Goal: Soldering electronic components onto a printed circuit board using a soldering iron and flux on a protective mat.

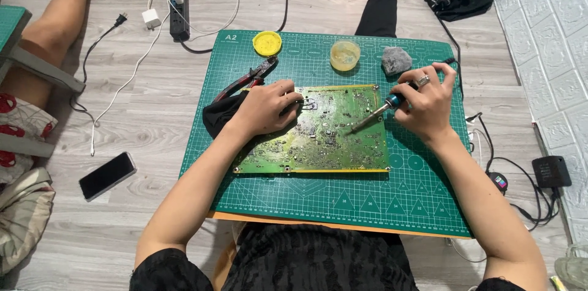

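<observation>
Overhead, head view only. Green circuit board (318, 135) lies flat on the green cutting mat (367, 202), long axis left to right, directly between the hands. Left hand (266, 107) is pressed palm-down on the board's upper left corner, fingers curled. Right hand (425, 104) is closed around a soldering iron (383, 110); its tip slants down-left onto the board's right half. Pliers (248, 80) lie just beyond the left hand.

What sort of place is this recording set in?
Probably a home floor used as a makeshift electronics repair spot. A green cutting mat lies on wood-look flooring, the right hand holds a soldering iron to a circuit board steadied by the left hand, with a power strip nearby.
</observation>
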